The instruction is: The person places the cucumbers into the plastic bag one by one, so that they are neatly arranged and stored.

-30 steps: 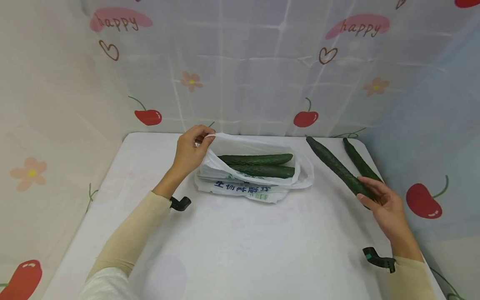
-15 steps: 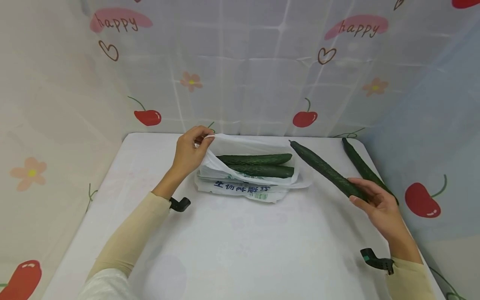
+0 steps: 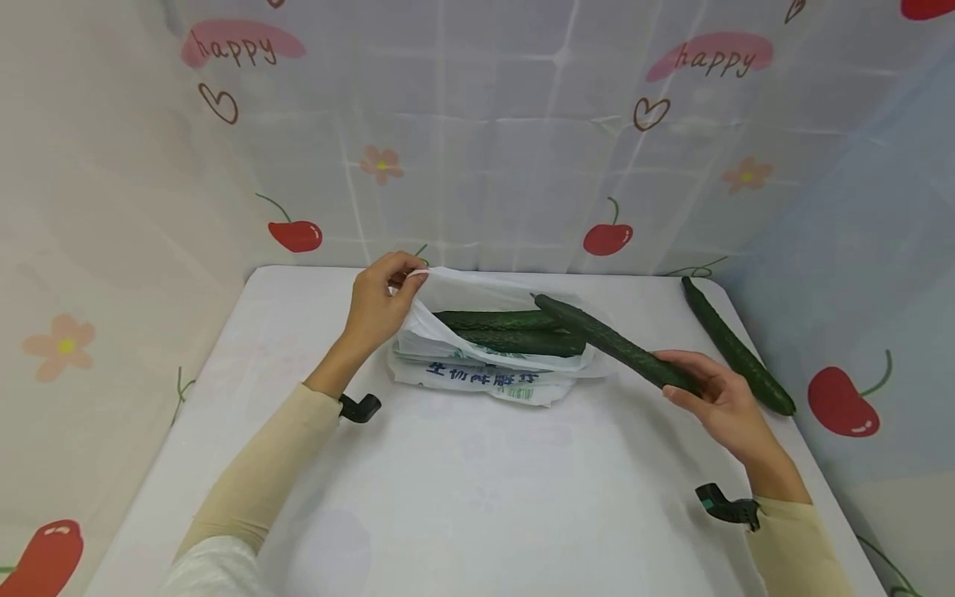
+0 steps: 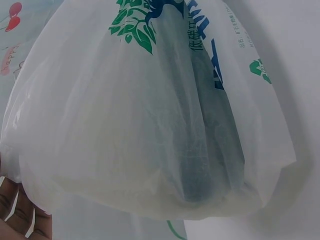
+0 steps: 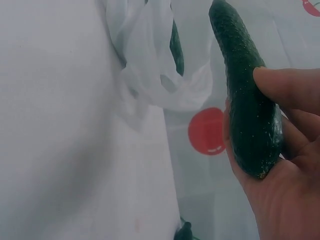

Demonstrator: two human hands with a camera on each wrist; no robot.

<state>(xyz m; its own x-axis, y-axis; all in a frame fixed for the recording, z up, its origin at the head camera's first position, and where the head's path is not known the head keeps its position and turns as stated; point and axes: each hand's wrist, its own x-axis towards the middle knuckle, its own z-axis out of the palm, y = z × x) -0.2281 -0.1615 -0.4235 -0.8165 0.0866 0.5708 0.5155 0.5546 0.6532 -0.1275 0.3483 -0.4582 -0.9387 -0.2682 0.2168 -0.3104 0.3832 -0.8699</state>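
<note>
A white plastic bag with blue and green print lies on the table with its mouth toward the right. My left hand pinches the upper left edge of its opening and keeps it raised. Inside rest two cucumbers, which show as dark shapes through the plastic in the left wrist view. My right hand grips another cucumber near its thick end, thumb on one side and fingers on the other. The held cucumber's thin tip reaches in front of the bag's opening, above the two cucumbers.
One more cucumber lies along the right edge of the white table. Printed curtains hang close behind the table and at both sides. A black wrist mount juts from my right sleeve.
My right hand has moved left with the cucumber, bringing its tip from right of the bag to over the opening. The cucumber at the right edge is now fully uncovered. My left hand stays put.
</note>
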